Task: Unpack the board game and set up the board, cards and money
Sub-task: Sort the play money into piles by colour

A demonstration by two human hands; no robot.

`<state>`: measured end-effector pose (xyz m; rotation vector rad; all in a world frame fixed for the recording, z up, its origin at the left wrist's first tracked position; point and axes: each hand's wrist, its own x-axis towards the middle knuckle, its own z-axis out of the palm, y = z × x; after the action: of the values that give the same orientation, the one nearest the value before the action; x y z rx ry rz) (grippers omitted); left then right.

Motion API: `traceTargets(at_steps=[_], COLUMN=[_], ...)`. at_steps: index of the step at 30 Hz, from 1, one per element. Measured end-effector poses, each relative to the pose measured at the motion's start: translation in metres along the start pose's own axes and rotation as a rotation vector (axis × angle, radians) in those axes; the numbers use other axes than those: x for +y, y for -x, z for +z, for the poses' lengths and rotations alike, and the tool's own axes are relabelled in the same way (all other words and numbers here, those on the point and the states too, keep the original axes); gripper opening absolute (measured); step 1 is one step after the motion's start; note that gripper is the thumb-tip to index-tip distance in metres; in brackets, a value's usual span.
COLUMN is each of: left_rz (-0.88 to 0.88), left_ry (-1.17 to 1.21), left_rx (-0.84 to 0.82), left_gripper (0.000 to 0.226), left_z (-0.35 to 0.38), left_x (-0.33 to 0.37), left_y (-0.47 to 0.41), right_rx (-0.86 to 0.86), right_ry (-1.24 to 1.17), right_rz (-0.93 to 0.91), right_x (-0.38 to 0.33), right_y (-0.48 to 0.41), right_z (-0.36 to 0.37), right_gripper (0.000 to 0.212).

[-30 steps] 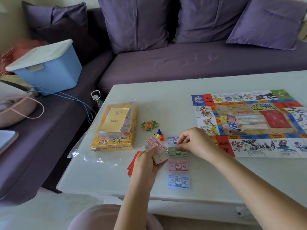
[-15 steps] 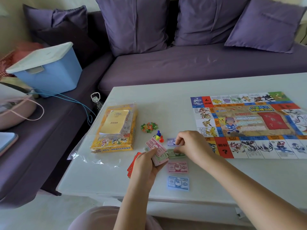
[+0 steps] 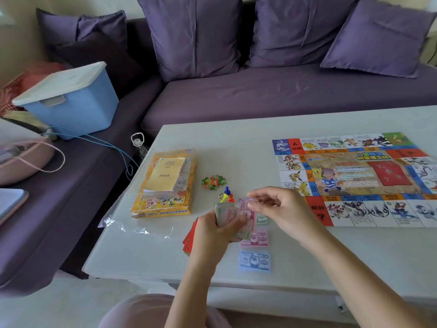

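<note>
Money sorting looks to be the step in hand. The left hand (image 3: 220,230) has its grip closed round a stack of notes (image 3: 227,213), held just over the counter (image 3: 236,150). The right hand (image 3: 279,209) pinches a pink note (image 3: 246,207) between thumb and fingertips, seemingly drawing it off the top of that stack. Just below the hands three lots lie in a column: a green note (image 3: 262,218) partly hidden, then a pink pile (image 3: 256,239), then a blue pile (image 3: 255,261) nearest the front edge. The board (image 3: 354,181) lies unfolded well to the right. Red cards (image 3: 189,240) peep out from under the left wrist, and the pawns (image 3: 227,196) stand just beyond the stack, with the box (image 3: 165,185) further left.

To do this well, slide the thumb across the note so only one sheet comes away, and read its number before laying it down, since colour alone may mislead. Keep the left grip firm on the stack's lower end so the rest does not fan out. Set each note square on its matching pile, keeping the piles apart and away from the pawns.
</note>
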<state>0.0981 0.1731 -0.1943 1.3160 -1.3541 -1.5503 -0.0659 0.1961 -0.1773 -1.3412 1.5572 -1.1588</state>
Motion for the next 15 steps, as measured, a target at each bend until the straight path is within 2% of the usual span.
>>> traceTargets(at_steps=[2, 4, 7, 11, 13, 15], left_rz=[0.027, 0.03, 0.01, -0.109, -0.156, -0.176], left_ry=[-0.119, -0.136, -0.071, 0.012, -0.032, -0.065], left_rx=[-0.022, -0.049, -0.022, 0.173, 0.197, 0.198], left_gripper=[0.024, 0.018, 0.025, 0.012, 0.012, 0.011], left_z=[-0.001, -0.001, -0.002, -0.008, -0.012, -0.013], left_x=[0.001, 0.003, 0.008, 0.008, 0.006, 0.005], left_y=[0.001, 0.003, 0.007, 0.006, 0.005, 0.005], right_rx=[-0.015, -0.025, -0.022, 0.012, 0.052, 0.073], right_ry=[0.087, 0.162, 0.203, -0.007, -0.102, -0.095], right_rz=[-0.023, -0.027, 0.027, 0.224, 0.29, 0.329], right_x=[-0.003, -0.003, 0.003, 0.018, 0.025, 0.031], right_y=[0.003, 0.005, 0.011, 0.021, 0.028, 0.034], right_z=[-0.006, -0.01, -0.018, -0.024, -0.019, -0.009], right_gripper=[0.009, 0.007, 0.007, 0.005, 0.008, 0.016])
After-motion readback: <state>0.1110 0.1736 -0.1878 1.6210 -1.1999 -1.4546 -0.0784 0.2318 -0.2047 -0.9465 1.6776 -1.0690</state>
